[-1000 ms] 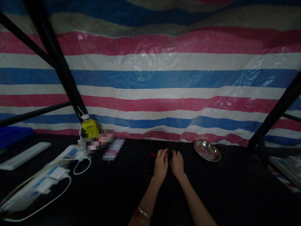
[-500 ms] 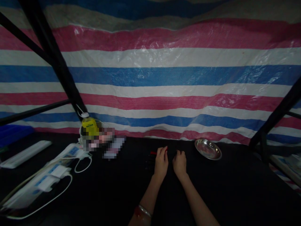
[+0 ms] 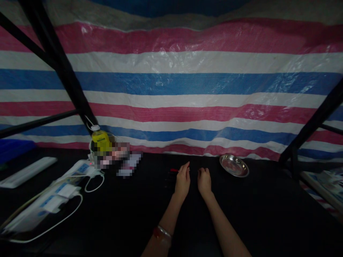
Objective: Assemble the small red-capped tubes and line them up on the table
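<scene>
My left hand rests palm-down over the black tabletop, its fingers stretched forward and lying close together. Just left of its knuckles a thin red object, possibly a pen, sticks out; where it ends beneath the fingers is hidden. Several thin dark sticks lie in a group by the same hand, hard to make out against the black. A short gap to the right, my right hand has its fingers curled in with the tips pressed down. A small dark spot shows at its thumb side, too dim to name.
A shiny round metal dish sits right of my hands. To the left are power strips with white cables, a yellow bottle and blurred-out items. Black frame posts and a striped plastic sheet stand behind.
The view has shifted slightly, moving the scene up a little. My right hand sits slightly farther from the left, and less red shows at the left fingertips.
</scene>
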The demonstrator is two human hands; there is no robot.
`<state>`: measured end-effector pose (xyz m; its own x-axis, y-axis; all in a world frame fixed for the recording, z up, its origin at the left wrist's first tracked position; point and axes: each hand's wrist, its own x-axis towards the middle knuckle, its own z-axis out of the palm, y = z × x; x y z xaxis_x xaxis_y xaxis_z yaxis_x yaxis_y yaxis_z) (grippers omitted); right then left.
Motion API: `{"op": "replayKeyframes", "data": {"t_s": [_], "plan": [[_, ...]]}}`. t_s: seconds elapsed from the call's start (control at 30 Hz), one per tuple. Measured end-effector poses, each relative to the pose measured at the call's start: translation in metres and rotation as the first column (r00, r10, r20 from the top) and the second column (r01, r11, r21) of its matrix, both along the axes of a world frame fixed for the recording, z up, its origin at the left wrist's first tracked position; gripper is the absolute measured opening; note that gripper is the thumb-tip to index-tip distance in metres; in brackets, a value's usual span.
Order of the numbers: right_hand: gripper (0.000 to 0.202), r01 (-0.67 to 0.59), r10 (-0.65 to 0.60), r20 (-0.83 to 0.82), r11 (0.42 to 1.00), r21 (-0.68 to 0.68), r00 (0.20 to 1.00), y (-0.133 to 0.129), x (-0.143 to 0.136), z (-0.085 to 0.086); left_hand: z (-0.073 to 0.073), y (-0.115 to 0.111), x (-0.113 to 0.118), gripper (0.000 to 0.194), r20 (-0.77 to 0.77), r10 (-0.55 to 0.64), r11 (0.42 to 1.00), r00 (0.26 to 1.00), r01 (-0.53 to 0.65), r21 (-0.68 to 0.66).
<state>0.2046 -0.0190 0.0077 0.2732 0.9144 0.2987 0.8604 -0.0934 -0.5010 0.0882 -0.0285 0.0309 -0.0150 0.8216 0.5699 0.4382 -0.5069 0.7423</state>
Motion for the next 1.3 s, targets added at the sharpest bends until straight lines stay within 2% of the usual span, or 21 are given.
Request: {"op": "replayKeyframes", "data": {"t_s": [0.1,0.2,0.33,0.5,0.57,0.83,0.93,1.13,1.3], "plan": [[0.024,0.011,-0.010,-0.040,0.999,0.036,0.999,0.001,0.000,-0.001,0.001,-0.001,0.001,0.031,-0.045,-0.007,1.000,0.999,0.007,0.000],[0.019,0.001,0.038,-0.205,0.982,0.188,0.978,0.002,0.002,-0.001,0.002,-0.002,0.002,0.030,-0.069,-0.009,1.000,0.998,0.009,-0.006],[0.021,0.062,0.160,-0.477,0.907,0.416,0.864,0.002,0.003,0.005,0.002,-0.003,0.003,0.029,-0.093,-0.032,0.999,0.995,0.032,-0.003],[0.025,0.106,0.282,-0.658,0.868,0.485,0.699,0.000,-0.004,0.009,0.002,-0.003,0.006,0.028,-0.141,-0.066,0.998,0.988,0.067,-0.001],[0.025,0.097,0.311,-0.676,0.864,0.494,0.668,-0.001,-0.008,0.010,0.002,-0.004,0.006,0.028,-0.151,-0.076,0.997,0.986,0.075,-0.008],[0.024,-0.002,0.365,-0.642,0.870,0.493,0.675,-0.006,-0.016,0.012,0.005,-0.005,0.006,0.031,-0.108,-0.144,0.986,0.984,0.133,-0.099],[0.025,0.008,0.349,-0.648,0.877,0.481,0.676,-0.004,-0.015,0.011,0.006,-0.006,0.006,0.031,-0.088,-0.152,0.983,0.984,0.141,-0.117],[0.023,-0.002,0.353,-0.697,0.893,0.450,0.624,-0.002,-0.015,0.011,0.003,-0.005,0.006,0.029,-0.050,-0.127,0.988,0.991,0.121,-0.101],[0.022,-0.044,0.376,-0.690,0.893,0.448,0.619,-0.004,-0.016,0.013,-0.001,-0.002,0.005,0.026,0.020,-0.068,0.994,0.997,0.070,-0.080]]}}
